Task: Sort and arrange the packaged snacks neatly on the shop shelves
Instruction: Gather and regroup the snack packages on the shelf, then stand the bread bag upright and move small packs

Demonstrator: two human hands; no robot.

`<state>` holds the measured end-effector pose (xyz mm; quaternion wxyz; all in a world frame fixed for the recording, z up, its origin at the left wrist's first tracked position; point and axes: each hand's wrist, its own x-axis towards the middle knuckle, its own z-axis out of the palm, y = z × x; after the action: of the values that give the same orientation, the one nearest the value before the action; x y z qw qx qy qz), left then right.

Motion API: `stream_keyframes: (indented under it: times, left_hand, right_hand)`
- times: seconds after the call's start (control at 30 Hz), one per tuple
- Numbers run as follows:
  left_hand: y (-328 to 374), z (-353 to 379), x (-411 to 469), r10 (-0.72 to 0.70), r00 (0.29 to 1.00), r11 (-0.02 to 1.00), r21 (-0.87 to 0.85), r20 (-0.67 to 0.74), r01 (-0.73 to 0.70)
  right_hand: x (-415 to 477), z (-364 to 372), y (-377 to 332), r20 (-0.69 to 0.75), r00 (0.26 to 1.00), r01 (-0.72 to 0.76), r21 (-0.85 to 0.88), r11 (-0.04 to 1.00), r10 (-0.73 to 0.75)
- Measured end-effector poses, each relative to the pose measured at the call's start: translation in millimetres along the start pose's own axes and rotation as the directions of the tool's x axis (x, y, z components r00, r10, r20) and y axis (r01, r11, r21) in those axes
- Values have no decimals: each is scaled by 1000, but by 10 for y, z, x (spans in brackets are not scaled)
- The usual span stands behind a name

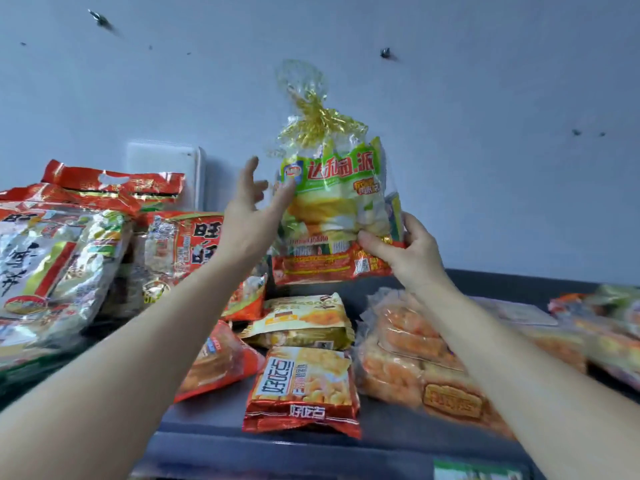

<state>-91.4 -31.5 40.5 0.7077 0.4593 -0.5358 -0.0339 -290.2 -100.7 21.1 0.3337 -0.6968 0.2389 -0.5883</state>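
A tall clear bag of pies (332, 202), green and yellow with a gold ribbon tie at its top, stands upright at the back of the dark shelf (214, 420). My right hand (405, 251) grips its lower right corner. My left hand (252, 209) is open with fingers spread, its thumb touching the bag's left side. In front lie a red and yellow snack pack (304, 389), a yellow pack (304, 322) and a red pack (214, 365).
Large red and silver rice cracker bags (59, 258) are piled at the left. Clear bags of orange cakes (415, 348) lie at the right, with blurred packs (609, 327) further right. A pale wall (485, 133) rises behind the shelf.
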Motion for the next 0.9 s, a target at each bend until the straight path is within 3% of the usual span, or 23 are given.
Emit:
stream_keyframes:
  times: [0.07,0.27,0.43,0.67,0.8,0.9]
  left_hand:
    - [82,298,-168,-92,978,989,-98,187,112]
    - [353,1172,-542,-171,933,940,-229,318,251]
    - [679,1936,-931,-143,957,921,-321,253,222]
    - [979,2874,-1381,-183,966,927,-296,180,231]
    - [1102,3344,-1582,-199,943,941,-218,266,260]
    - [1177,3706,-1685,-167,908,945,-199,385,258]
  right_hand:
    - [-72,-306,-81,-59,998,1,-1,1000,-1]
    - [-396,-1329,-186,-178,984,-34,-33,999,28]
    - [-698,-2174,-281,-227,967,-120,-13,993,114]
    - [-1085,-3236,-387,-222,959,-183,-11,983,176]
    - [-1229,-3726,-335,-287,932,-234,-18,972,219]
    - [-1289,-4099,-180,-380,883,-268,71,961,275]
